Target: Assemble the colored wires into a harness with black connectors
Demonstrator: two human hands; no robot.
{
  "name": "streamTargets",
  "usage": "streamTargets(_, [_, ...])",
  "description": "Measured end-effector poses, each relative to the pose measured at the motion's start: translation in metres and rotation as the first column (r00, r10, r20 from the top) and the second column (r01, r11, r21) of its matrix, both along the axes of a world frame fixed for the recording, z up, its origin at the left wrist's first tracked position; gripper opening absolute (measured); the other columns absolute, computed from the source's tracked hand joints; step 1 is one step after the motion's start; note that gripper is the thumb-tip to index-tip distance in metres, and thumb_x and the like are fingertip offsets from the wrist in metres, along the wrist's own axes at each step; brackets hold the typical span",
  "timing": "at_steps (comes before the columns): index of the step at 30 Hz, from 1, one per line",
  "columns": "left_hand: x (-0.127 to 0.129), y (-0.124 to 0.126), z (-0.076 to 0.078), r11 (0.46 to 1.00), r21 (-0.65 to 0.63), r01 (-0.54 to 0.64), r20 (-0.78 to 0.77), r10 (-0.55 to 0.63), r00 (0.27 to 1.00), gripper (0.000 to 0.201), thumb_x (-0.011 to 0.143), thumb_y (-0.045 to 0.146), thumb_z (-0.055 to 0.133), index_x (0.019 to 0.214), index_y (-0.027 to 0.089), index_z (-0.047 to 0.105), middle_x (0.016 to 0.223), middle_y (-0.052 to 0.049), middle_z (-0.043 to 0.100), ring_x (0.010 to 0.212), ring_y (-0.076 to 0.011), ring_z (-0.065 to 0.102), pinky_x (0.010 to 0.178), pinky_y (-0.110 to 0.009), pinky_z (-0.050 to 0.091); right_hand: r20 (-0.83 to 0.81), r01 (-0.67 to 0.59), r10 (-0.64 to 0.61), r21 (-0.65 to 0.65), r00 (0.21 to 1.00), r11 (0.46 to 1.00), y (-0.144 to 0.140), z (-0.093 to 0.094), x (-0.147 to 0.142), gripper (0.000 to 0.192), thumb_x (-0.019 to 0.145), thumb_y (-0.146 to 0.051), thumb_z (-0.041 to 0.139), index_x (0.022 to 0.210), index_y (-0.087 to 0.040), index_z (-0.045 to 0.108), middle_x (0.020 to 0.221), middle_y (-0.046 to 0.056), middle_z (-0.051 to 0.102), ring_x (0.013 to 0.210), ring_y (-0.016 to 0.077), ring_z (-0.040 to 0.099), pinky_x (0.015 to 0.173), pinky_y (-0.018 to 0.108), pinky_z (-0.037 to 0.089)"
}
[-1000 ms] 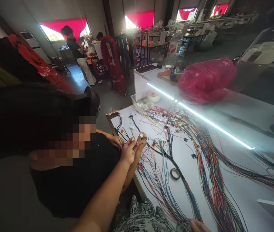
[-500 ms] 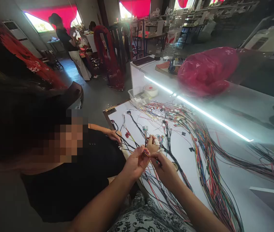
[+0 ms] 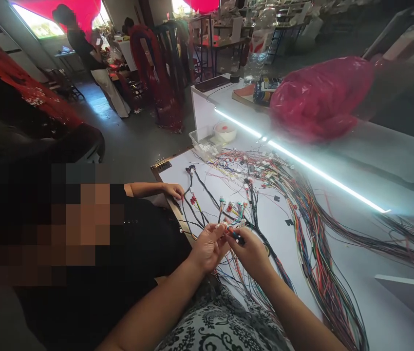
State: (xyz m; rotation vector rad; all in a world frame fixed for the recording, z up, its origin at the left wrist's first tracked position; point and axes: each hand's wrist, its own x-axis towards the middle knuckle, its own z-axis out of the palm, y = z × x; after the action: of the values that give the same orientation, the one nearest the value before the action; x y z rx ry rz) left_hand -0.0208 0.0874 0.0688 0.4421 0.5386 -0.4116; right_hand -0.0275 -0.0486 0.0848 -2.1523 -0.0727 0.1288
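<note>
Hands first: left hand (image 3: 207, 247) and right hand (image 3: 251, 252) meet just above the near edge of the white board (image 3: 360, 287), both pinched shut on the same small wire end (image 3: 233, 229). Left fingertips hold a white connector-like tip, right fingers hold the coloured leads with something dark under them; can't tell what that is.

Judgement on technique: keep the grip close to the tip so the leads don't fan out, hold the left hand steady and let the right do the fine move, keep slack in the wires running back onto the board.

Just beyond the hands, a black-sheathed harness branch (image 3: 256, 214) runs up the board with small red and green terminals (image 3: 234, 207) beside it. Co-worker's hand (image 3: 173, 190) rests on the board's left edge, apart from the work.

Further right, a thick multicolour wire bundle (image 3: 316, 243) sweeps across the board. Beyond it, a clear parts tray (image 3: 202, 142) and tape roll (image 3: 224, 130) sit beside the light strip (image 3: 302, 168). Red plastic bag (image 3: 320, 97) on the shelf behind it.
</note>
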Motion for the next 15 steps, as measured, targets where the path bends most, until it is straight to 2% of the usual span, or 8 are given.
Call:
streamTargets(3, [-0.002, -0.003, -0.002, 0.998, 0.066, 0.012, 0.043, -0.015, 0.999, 0.032, 0.067, 0.020, 0.082, 0.083, 0.016, 0.054, 0.089, -0.001, 0.066, 0.078, -0.0109, 0.066, 0.071, -0.022, 0.054, 0.057, 0.013, -0.010, -0.046, 0.998, 0.999, -0.001, -0.001, -0.001, 0.015, 0.086, -0.034, 0.056, 0.087, -0.022, 0.066, 0.087, 0.005, 0.065, 0.081, 0.0203, 0.059, 0.071, 0.031, 0.044])
streamTargets(8, [-0.003, -0.009, -0.006, 0.988, 0.153, 0.031, 0.093, -0.046, 0.995, 0.035, 0.067, 0.027, 0.082, 0.085, 0.018, 0.053, 0.091, -0.001, 0.065, 0.071, -0.0088, 0.064, 0.056, -0.015, 0.047, -0.015, 0.050, -0.051, -0.018, 0.999, 0.999, -0.002, -0.004, -0.003, 0.015, 0.084, -0.034, 0.058, 0.085, -0.021, 0.066, 0.083, 0.004, 0.066, 0.078, 0.0199, 0.059, 0.071, 0.031, 0.043])
streamTargets(12, [-0.004, -0.010, -0.005, 0.977, 0.207, 0.047, 0.122, -0.074, 0.990, 0.035, 0.066, 0.028, 0.083, 0.084, 0.018, 0.055, 0.088, -0.001, 0.064, 0.078, -0.0103, 0.064, 0.065, -0.017, 0.049, -0.083, 0.067, -0.066, 0.013, 0.994, 0.998, -0.005, -0.007, -0.003, 0.021, 0.084, -0.037, 0.056, 0.081, -0.019, 0.065, 0.077, 0.003, 0.064, 0.072, 0.0183, 0.057, 0.066, 0.029, 0.043])
streamTargets(15, [-0.003, -0.008, -0.003, 0.965, 0.243, 0.098, 0.159, -0.140, 0.977, 0.031, 0.064, 0.023, 0.084, 0.082, 0.017, 0.059, 0.093, -0.002, 0.064, 0.080, -0.0104, 0.062, 0.071, -0.019, 0.048, -0.143, 0.016, -0.007, 0.063, 0.990, 0.998, -0.013, -0.008, 0.000, 0.026, 0.084, -0.042, 0.056, 0.079, -0.017, 0.064, 0.071, 0.001, 0.062, 0.065, 0.0157, 0.054, 0.060, 0.026, 0.041])
